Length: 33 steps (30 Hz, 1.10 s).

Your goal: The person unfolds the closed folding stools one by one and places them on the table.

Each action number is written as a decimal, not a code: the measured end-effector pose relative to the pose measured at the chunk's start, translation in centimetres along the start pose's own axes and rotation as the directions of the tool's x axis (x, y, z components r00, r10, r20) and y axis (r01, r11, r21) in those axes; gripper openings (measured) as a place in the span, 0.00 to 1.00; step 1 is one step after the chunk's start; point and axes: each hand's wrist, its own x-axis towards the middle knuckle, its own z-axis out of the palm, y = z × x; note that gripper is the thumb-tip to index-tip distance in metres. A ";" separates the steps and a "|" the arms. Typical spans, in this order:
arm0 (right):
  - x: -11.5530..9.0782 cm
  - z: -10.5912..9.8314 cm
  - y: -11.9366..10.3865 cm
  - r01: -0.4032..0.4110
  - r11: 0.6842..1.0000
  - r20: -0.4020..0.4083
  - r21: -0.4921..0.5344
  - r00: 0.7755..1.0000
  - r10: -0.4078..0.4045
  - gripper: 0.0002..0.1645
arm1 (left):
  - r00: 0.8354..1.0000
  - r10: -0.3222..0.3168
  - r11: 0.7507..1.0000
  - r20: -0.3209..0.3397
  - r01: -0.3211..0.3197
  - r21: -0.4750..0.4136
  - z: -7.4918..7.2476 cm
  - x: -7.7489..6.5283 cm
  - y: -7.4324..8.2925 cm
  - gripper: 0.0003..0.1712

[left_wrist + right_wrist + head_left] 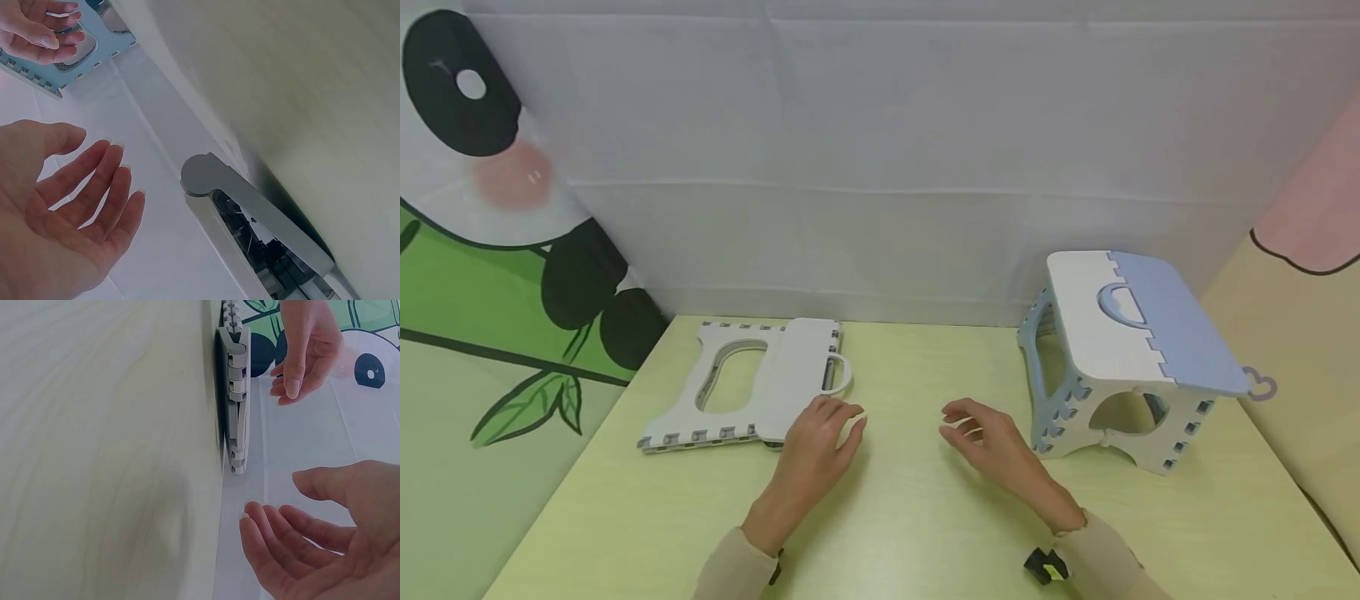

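Observation:
A white folding step stool (793,367) lies folded flat on the left part of the table, its loop handle (848,375) pointing right. Just in front of its right end hovers my left hand (820,442), fingers loosely bent and holding nothing; the left wrist view shows a gap between this hand and the stool (269,219). My right hand (996,442) is raised over the table, relaxed, palm inward and without anything in it. To its right stands an unfolded stool (1090,333) with a white and blue top, upright on its legs.
The pale wood-patterned table (910,517) bears both stools. A white cloth backdrop (887,167) rises behind it, with printed cartoon panels (512,358) at the sides. A purple heart-shaped loop (1266,385) sticks out from the unfolded stool's right side.

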 end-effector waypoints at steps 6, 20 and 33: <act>0.4 0.4 -0.3 0.007 1.000 0.015 0.024 1.000 -0.007 0.14 | 1.000 -0.007 1.000 0.006 0.007 0.016 -0.3 -0.3 -0.4 0.08; 1.0 1.0 -0.5 -0.012 0.999 0.055 0.045 0.998 0.009 0.15 | 0.998 -0.051 0.998 0.022 0.050 0.042 -1.0 -0.9 -1.3 0.10; 1.6 2.4 -0.7 -0.030 0.996 0.102 0.078 0.995 0.022 0.14 | 0.999 -0.032 0.998 0.005 0.032 0.045 -1.9 -1.5 -2.4 0.11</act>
